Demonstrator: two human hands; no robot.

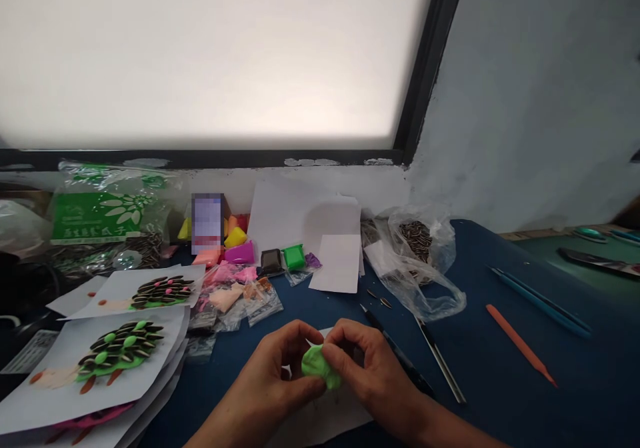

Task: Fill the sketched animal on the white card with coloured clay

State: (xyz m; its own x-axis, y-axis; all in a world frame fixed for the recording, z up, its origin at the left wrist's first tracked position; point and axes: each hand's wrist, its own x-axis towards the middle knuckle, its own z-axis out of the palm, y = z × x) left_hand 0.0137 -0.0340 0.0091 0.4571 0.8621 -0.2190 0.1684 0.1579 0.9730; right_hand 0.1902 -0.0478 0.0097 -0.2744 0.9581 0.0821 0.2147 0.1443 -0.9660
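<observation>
A lump of light green modelling clay is pinched between the fingertips of both my hands, above a white sheet of paper. My left hand grips its left side with thumb and fingers. From the right, the thumb and forefinger of my right hand press on the lump. Parts of the sheet are hidden beneath my hands. Just beyond my right hand lie a dark pen and a metal tool.
Finished cards with sunflower-seed hedgehogs are stacked at the left. Behind them are clay packets, a seed bag and a phone. A plastic bag of seeds, an orange tool and blue tweezers lie right.
</observation>
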